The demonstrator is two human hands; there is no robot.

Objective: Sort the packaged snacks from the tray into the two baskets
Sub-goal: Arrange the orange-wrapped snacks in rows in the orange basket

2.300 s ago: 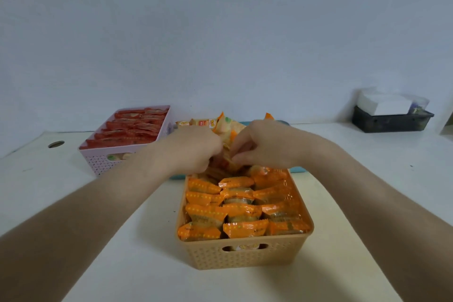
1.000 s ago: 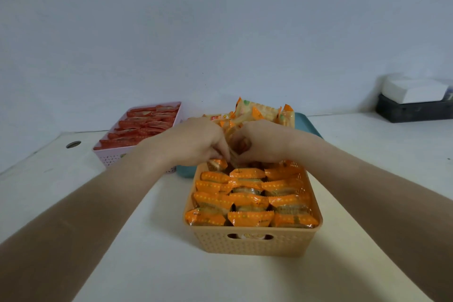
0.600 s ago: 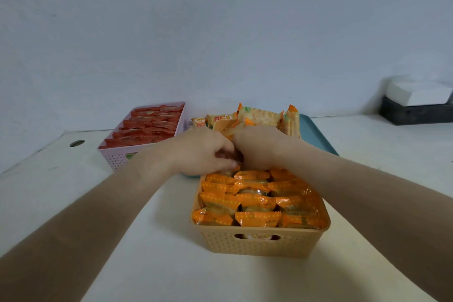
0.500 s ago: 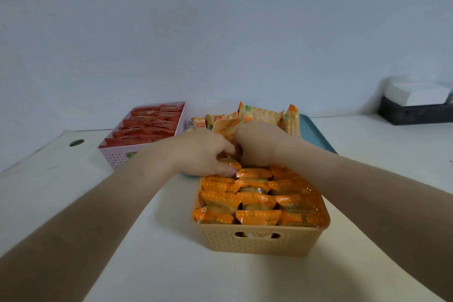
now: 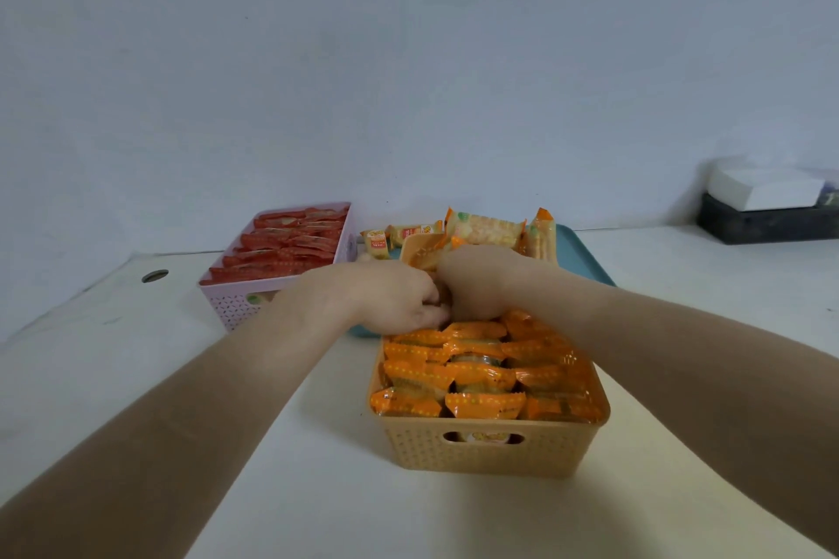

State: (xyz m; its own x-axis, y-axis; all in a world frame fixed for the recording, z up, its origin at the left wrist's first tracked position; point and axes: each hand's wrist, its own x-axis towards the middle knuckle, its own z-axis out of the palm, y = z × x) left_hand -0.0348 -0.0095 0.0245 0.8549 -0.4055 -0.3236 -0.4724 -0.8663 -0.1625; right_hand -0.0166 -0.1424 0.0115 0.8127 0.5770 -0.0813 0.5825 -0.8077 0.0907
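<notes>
White counter (image 5: pixel 281 490) runs back to a plain pale wall, with the orange basket (image 5: pixel 490 445) standing near the front edge, packed with rows of orange packets (image 5: pixel 481 377). At its far end the left hand (image 5: pixel 390 300) and right hand (image 5: pixel 481 281) meet, knuckles up and fingers curled down among the packets, touching each other; I cannot tell whether either pinches a packet. Just behind the basket lies the teal tray (image 5: pixel 585 259), carrying loose snacks (image 5: pixel 486 231). Behind and to the basket's left sits the pink basket (image 5: pixel 236 304), full of red packets (image 5: pixel 290 245). Bare counter spreads on both sides of the orange basket; a black bin (image 5: pixel 767 222) sits far right against the wall.
</notes>
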